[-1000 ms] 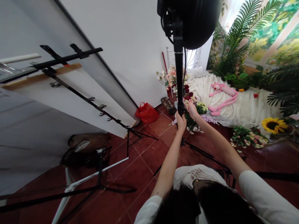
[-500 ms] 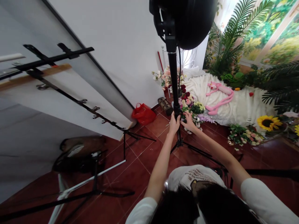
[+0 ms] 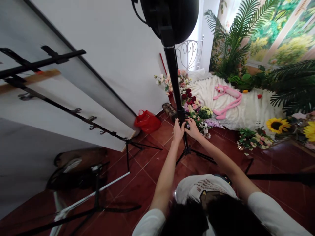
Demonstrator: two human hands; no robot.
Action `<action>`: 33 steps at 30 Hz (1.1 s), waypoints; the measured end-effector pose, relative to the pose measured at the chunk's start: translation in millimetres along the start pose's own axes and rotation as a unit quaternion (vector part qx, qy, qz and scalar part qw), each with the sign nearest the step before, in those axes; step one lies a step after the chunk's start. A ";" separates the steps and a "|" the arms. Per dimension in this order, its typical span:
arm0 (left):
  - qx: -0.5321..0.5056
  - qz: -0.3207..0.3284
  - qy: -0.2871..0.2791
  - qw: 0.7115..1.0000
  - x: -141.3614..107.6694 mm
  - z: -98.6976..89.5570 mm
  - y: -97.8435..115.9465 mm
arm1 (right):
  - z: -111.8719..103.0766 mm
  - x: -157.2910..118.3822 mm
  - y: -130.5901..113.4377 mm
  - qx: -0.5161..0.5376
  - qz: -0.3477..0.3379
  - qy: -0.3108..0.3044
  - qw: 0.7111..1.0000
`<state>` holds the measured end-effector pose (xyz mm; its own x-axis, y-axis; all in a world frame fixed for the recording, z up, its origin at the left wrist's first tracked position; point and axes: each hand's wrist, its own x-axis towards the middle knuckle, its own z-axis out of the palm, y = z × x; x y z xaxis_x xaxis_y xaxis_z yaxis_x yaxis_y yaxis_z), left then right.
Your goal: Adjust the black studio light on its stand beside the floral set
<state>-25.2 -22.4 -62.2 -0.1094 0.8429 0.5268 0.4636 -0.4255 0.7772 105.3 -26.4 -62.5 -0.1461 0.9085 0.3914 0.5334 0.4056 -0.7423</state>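
Observation:
A black light stand (image 3: 175, 78) rises in front of me, leaning a little to the left, with a large black lamp head (image 3: 172, 19) at its top. My left hand (image 3: 178, 131) is closed around the pole just below its locking collar (image 3: 181, 114). On the right of the pole, my right hand (image 3: 193, 128) grips the stand at the same height, thumb and fingers bent in at the collar. The exact part under its fingertips is hidden. Below both hands, the stand's spread legs (image 3: 199, 155) rest on the tiled floor.
Left are a clamp-hung white backdrop (image 3: 81, 118), a red bag (image 3: 148, 121) and another black stand (image 3: 97, 193). Behind the pole are flowers (image 3: 194, 106) and a white fur cover (image 3: 251, 109) bearing a pink plush toy (image 3: 228, 98). A black bar (image 3: 278, 177) crosses the right side.
The lamp head and upper pole have swung left, so the pole leans more and the white scrolled metal frame behind shows. Both hands stay on the stand; the whole view has shifted slightly.

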 end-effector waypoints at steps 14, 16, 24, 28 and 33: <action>-0.075 -0.002 0.039 0.996 41.3 0.7 42.5 | -14.2 9.1 10.7 0.106 0.008 -0.063 0.992; -0.077 0.001 0.038 0.996 43.0 0.1 45.2 | -17.8 12.4 14.1 0.113 0.016 -0.081 0.990; -0.097 -0.001 0.024 0.995 44.7 -0.4 46.0 | -19.9 42.1 10.4 0.078 0.072 -0.087 0.991; -0.099 0.006 0.028 0.995 45.5 -0.7 46.9 | -23.9 50.8 9.0 0.099 0.150 -0.102 0.978; -0.097 0.002 0.026 0.995 45.1 -1.3 48.1 | -31.1 44.5 13.3 0.123 0.124 -0.121 0.977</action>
<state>-8.9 -5.2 -0.6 -0.1562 0.8254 0.5425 0.2864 -0.4878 0.8246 131.9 16.4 -38.0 -0.2466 0.9670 0.0640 0.3663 0.1541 -0.9176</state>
